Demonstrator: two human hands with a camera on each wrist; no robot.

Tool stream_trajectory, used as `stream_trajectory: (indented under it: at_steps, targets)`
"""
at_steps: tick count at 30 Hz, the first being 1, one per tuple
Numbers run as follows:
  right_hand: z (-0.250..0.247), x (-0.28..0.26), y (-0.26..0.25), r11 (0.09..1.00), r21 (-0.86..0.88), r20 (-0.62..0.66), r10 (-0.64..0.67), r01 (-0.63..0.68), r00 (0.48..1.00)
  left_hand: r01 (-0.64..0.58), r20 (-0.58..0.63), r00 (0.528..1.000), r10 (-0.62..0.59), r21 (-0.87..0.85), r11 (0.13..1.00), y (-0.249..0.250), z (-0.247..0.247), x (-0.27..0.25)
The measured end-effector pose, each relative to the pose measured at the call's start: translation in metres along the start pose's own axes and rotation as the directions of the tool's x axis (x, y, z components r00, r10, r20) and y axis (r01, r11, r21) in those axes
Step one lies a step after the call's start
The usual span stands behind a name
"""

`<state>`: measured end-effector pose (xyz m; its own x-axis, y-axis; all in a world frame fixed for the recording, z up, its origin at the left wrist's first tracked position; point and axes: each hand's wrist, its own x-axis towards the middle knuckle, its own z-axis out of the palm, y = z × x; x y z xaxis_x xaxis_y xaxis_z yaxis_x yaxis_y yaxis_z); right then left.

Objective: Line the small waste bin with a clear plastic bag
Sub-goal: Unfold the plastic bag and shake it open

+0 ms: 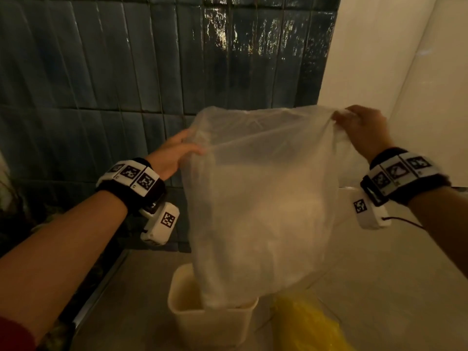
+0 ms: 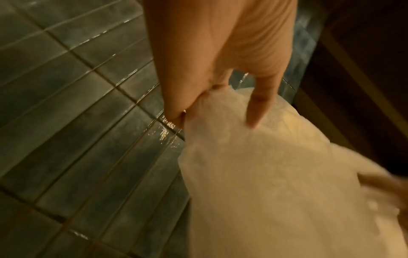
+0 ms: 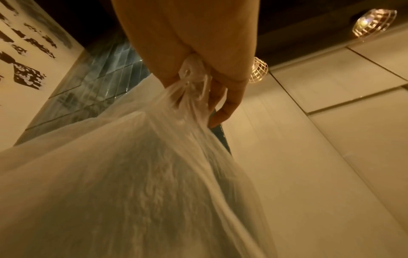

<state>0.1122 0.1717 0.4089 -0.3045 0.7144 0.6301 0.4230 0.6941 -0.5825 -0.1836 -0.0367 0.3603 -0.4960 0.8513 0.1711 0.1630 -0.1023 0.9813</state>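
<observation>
A clear plastic bag [image 1: 260,198] hangs spread between both hands, high above the floor. Its mouth is puffed wide at the top. My left hand [image 1: 177,154] pinches the bag's left rim between thumb and fingers; the left wrist view shows the plastic [image 2: 276,174] drawn under the left hand [image 2: 220,97]. My right hand [image 1: 364,127] grips a bunched corner of the right rim, seen up close as gathered plastic [image 3: 189,83] in the fist. The bag's bottom dips into the small cream waste bin [image 1: 215,317] standing on the floor below.
A crumpled yellow plastic bag [image 1: 309,323] lies on the floor right of the bin. A dark blue tiled wall [image 1: 126,72] runs behind, and a pale wall panel [image 1: 395,59] stands to the right. A metal strip [image 1: 101,287] edges the floor at left.
</observation>
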Motion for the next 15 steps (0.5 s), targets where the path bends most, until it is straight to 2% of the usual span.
stream_trajectory:
  at_steps: [2, 3, 5, 7, 9, 11, 13, 15]
  targets:
    - [-0.009, 0.007, -0.009, 1.000, -0.006, -0.025, -0.026, 0.026, 0.999, 0.002, -0.082, 0.996, 0.024, 0.300, 0.954, -0.006, 0.002, 0.001]
    - [-0.011, 0.009, -0.014, 0.999, 0.002, -0.047, -0.042, 0.042, 0.998, 0.002, -0.154, 0.986, 0.063, 0.390, 0.921, -0.010, 0.002, 0.004]
    - [-0.011, 0.011, -0.024, 0.997, 0.019, -0.080, -0.078, 0.079, 0.994, 0.018, -0.330, 0.938, 0.109, 0.360, 0.933, -0.015, 0.005, 0.009]
    - [-0.006, 0.008, -0.036, 0.992, 0.026, -0.095, -0.123, 0.126, 0.988, 0.020, -0.468, 0.883, 0.042, 0.127, 0.992, -0.015, 0.009, 0.013]
    - [0.000, 0.004, -0.050, 0.984, 0.078, -0.113, -0.152, 0.161, 0.982, 0.007, -0.477, 0.877, -0.064, -0.122, 0.993, -0.016, 0.011, 0.016]
    - [0.005, -0.003, -0.066, 0.972, 0.161, -0.113, -0.156, 0.173, 0.981, 0.018, -0.436, 0.894, -0.101, -0.190, 0.982, -0.016, 0.011, 0.017]
    - [0.009, -0.010, -0.081, 0.954, 0.237, -0.045, -0.180, 0.186, 0.983, -0.025, -0.396, 0.918, -0.011, -0.087, 0.996, -0.010, 0.017, 0.011]
    - [0.015, -0.015, -0.099, 0.947, 0.277, 0.083, -0.190, 0.161, 0.978, -0.134, -0.362, 0.916, 0.171, 0.127, 0.983, -0.001, 0.028, 0.003]
